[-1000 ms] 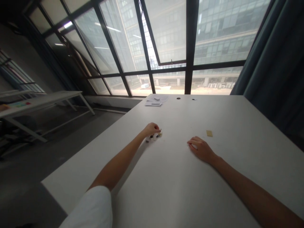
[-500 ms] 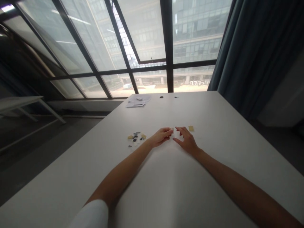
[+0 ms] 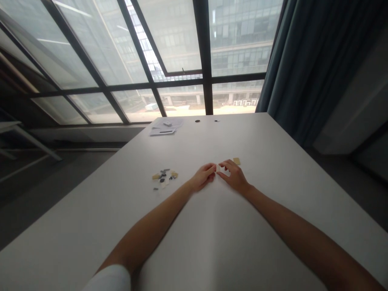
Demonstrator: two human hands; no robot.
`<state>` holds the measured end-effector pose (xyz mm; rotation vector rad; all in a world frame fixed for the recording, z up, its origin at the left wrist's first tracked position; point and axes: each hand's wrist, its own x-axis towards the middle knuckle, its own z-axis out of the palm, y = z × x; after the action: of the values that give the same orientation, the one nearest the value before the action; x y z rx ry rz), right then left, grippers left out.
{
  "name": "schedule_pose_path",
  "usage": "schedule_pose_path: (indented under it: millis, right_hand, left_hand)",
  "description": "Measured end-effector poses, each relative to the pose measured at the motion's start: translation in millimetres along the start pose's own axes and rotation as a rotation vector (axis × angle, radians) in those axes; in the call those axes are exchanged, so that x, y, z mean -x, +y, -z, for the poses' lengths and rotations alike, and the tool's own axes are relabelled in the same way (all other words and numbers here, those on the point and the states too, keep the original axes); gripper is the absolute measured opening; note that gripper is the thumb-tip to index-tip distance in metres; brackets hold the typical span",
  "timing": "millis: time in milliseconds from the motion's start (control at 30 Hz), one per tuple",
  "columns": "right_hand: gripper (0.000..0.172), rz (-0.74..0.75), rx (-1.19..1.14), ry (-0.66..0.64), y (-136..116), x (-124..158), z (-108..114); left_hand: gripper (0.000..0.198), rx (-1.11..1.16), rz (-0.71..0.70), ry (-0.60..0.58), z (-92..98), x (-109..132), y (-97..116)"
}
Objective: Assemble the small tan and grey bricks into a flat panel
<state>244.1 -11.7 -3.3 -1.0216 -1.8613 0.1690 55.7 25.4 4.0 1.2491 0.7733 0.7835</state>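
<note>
Near the middle of the white table [image 3: 194, 145], my left hand [image 3: 203, 177] pinches a small pale piece [image 3: 218, 167] between thumb and fingers. From the right, my right hand [image 3: 233, 174] has its thumb and forefinger at the same piece, gripping its edges. The piece is too small to make out in detail. A flat tan square [image 3: 237, 161] lies just beyond my right hand. To the left of my left hand is a loose pile of small tan, grey, black and white pieces [image 3: 163, 176].
Papers [image 3: 163, 131] with a dark strip and a small light object lie at the table's far left. Two small dark items, a round one [image 3: 197, 121] and another [image 3: 216, 121], sit near the far edge. Windows and a blue curtain [image 3: 285, 68] stand beyond.
The view has turned slightly to the right. My right hand's thumb and fingers have closed in on the pale piece in my left hand.
</note>
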Motion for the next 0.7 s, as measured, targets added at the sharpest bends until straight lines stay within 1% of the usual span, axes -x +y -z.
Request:
schedule_pose_path:
  millis: [67,100,167,200,267,333,400,533,700]
  right_hand:
    - [0.018,-0.026,0.009,0.012,4,-1,2]
    - [0.019,-0.036,0.014,0.014,6,-1,2]
    - [0.02,-0.046,0.03,0.006,10,-1,3]
    - [0.02,-0.048,0.04,-0.004,11,-1,3]
    - [0.021,-0.05,0.058,-0.03,13,0,3]
    - [0.021,-0.055,0.064,-0.056,14,1,2]
    - [0.021,-0.059,0.064,-0.076,16,1,2]
    - [0.019,-0.065,0.043,-0.109,19,1,1]
    - [0.015,-0.085,-0.004,-0.146,20,1,0]
  left_hand:
    - [0.048,-0.226,-0.147,0.124,0.4,-1,1]
    - [0.047,-0.363,-0.238,0.165,1.0,-1,1]
    - [0.046,-0.642,-0.404,0.185,2.7,1,3]
    - [0.046,-0.76,-0.458,0.174,3.5,2,3]
    - [0.043,-0.919,-0.495,0.155,4.9,4,4]
    - [0.039,-0.989,-0.489,0.153,6.1,5,3]
    - [0.038,-1.006,-0.497,0.163,7.6,4,1]
    - [0.035,-0.984,-0.542,0.175,11.9,-1,-2]
    - [0.034,-0.969,-0.563,0.15,15.7,-3,-4]
